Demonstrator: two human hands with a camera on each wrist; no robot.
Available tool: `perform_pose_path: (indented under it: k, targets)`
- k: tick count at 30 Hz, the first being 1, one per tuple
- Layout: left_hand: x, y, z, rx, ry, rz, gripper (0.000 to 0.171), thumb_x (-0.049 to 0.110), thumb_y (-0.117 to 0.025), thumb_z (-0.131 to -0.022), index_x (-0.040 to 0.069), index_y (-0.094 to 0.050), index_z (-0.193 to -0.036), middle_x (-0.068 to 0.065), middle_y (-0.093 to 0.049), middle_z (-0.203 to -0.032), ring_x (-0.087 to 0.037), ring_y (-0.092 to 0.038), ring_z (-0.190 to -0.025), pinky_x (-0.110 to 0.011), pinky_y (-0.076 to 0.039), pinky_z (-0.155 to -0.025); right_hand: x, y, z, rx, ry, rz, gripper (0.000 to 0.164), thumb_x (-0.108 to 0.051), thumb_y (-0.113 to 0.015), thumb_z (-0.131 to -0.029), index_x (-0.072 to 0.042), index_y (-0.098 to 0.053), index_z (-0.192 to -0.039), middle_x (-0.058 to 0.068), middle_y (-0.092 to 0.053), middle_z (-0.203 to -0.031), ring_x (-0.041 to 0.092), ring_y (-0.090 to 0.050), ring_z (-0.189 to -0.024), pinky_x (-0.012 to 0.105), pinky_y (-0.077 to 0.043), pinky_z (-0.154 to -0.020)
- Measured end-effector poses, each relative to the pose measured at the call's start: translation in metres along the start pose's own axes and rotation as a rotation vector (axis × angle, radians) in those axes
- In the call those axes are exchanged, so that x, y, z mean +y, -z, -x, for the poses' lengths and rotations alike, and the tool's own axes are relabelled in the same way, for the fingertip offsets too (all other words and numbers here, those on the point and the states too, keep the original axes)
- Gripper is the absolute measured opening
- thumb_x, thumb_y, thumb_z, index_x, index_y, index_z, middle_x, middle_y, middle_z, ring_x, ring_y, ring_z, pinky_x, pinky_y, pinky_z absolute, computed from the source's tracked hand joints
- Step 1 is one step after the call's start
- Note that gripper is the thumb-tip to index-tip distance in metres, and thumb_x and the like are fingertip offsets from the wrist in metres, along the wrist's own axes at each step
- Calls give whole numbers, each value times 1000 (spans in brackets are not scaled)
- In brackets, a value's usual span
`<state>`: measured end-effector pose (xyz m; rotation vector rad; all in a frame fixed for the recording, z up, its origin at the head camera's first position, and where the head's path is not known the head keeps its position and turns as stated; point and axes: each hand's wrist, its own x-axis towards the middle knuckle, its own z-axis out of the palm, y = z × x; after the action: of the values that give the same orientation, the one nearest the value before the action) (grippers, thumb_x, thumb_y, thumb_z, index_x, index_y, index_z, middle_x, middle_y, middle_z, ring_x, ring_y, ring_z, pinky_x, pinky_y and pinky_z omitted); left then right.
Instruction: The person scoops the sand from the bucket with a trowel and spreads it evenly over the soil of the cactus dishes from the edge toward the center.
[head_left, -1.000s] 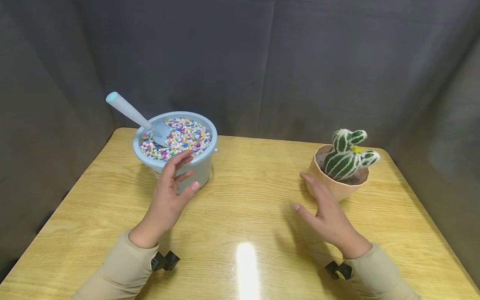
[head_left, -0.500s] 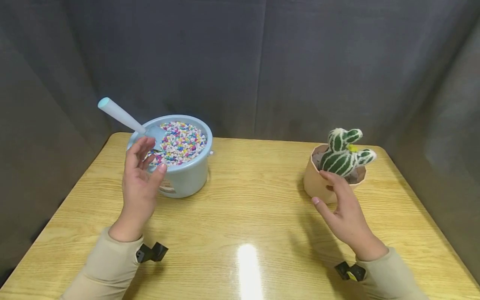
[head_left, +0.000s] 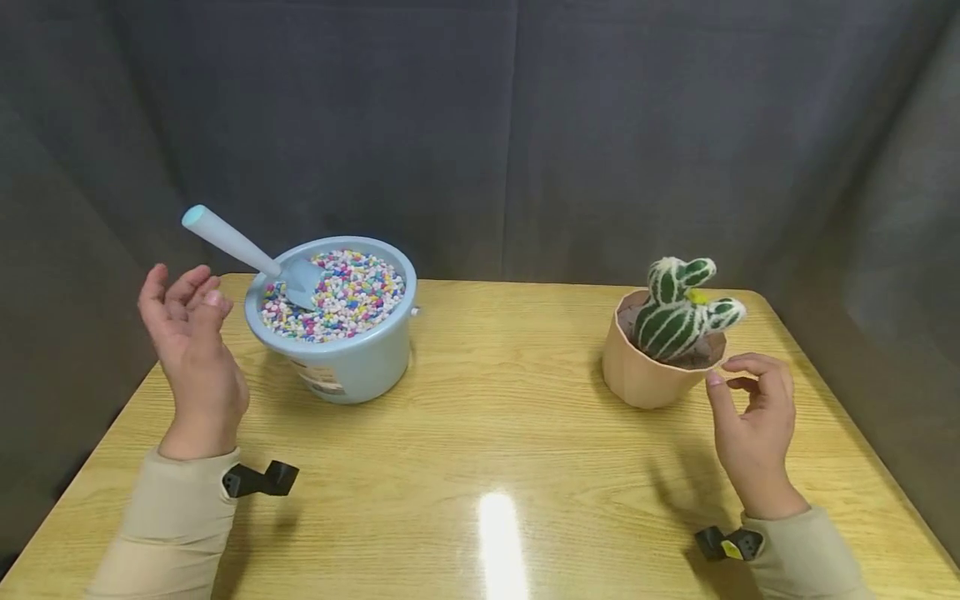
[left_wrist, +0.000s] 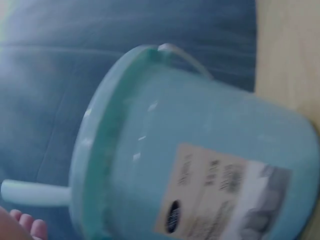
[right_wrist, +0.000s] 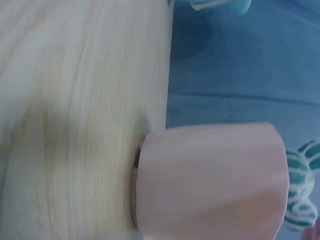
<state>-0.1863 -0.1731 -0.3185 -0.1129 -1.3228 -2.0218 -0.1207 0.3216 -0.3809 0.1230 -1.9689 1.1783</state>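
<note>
In the head view a light blue bucket (head_left: 352,362) full of small multicoloured pebbles (head_left: 352,292) stands at the left. A small blue shovel (head_left: 228,240) leans in it, blade on the pebbles, handle up to the left. My left hand (head_left: 198,367) is raised left of the bucket, fingers loosely bent and holding nothing. At the right stands a peach plant pot (head_left: 645,379) with a green-and-white knitted cactus (head_left: 671,321). My right hand (head_left: 757,425) is beside the pot's right side, thumb and forefinger apart, right at the rim. The left wrist view shows the bucket's label (left_wrist: 205,195).
Both things stand on a wooden table (head_left: 465,400) with a bright light reflection near its front. A dark grey curtain (head_left: 480,142) hangs behind and at the sides. Black wrist cameras sit on both sleeves.
My left hand has moved left from in front of the bucket to its left side. My right hand has moved right, from the pot's left front to its right side. Bucket and pot stay put.
</note>
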Motion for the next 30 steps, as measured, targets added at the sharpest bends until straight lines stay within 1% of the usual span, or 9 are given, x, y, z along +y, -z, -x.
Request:
perform_pose_path:
  k: [2,6,11,13,16,20,24,28,30]
  targets:
    - [3,1,-7,42,43,16,58,6,-55,-97,9,-29,-149,-9,-44,-131,-19,-42,-124,-25,-40,-97,0,3,-4,16,-111,6,22,6,-61,-95,11,-53,-115,-16,-44,-119,4,-42,-116,13,-41,-89]
    - [1,4,-17,73,133,-2,56,13,-58,-100,12,-29,-148,-6,-43,-131,-18,-39,-126,-24,-39,-96,1,7,-11,-30,-351,33,41,-9,-64,-100,-9,-44,-136,-11,-40,-130,9,-40,-126,13,-40,-94]
    - [-5,7,-22,63,249,-53,59,20,-57,-102,14,-25,-152,-2,-39,-134,-17,-34,-131,-27,-34,-103,5,8,-16,-130,-524,55,65,-17,-63,-103,-3,-27,-154,6,-36,-150,20,-35,-141,15,-37,-101]
    - [-7,7,-25,50,286,-74,60,23,-57,-102,15,-24,-152,-1,-38,-134,-17,-33,-131,-28,-33,-105,7,9,-17,-186,-558,55,75,-21,-63,-103,-3,-17,-160,13,-30,-158,25,-29,-147,20,-35,-110]
    - [-8,7,-32,36,340,-65,54,25,-56,-104,17,-26,-148,1,-40,-132,-13,-36,-127,-29,-30,-108,11,10,-19,-278,-583,40,87,-25,-62,-104,-5,-2,-164,21,-17,-166,33,-19,-153,36,-27,-123]
    - [-7,10,-42,29,418,-35,36,27,-56,-105,19,-37,-134,2,-43,-126,-9,-40,-120,-28,-29,-106,19,9,-22,-389,-573,39,98,-27,-63,-103,-6,11,-163,27,-4,-168,41,-9,-155,55,-17,-125]
    - [-4,15,-52,-16,458,-32,23,28,-56,-106,19,-44,-124,1,-45,-126,-10,-42,-118,-26,-32,-97,25,7,-26,-455,-561,73,105,-31,-65,-101,-6,17,-161,25,7,-168,43,-4,-154,58,-15,-125]
    - [0,18,-63,-94,472,-11,25,28,-56,-107,21,-41,-126,1,-48,-126,-10,-46,-115,-24,-35,-91,29,6,-29,-496,-587,126,109,-37,-66,-101,-6,20,-160,24,12,-167,49,-5,-152,60,-16,-123]
    - [1,20,-70,-112,478,38,27,26,-59,-106,19,-43,-126,1,-54,-120,-11,-50,-110,-23,-39,-87,30,6,-30,-500,-589,138,110,-38,-68,-100,-7,19,-160,25,11,-167,51,-7,-151,62,-16,-123]
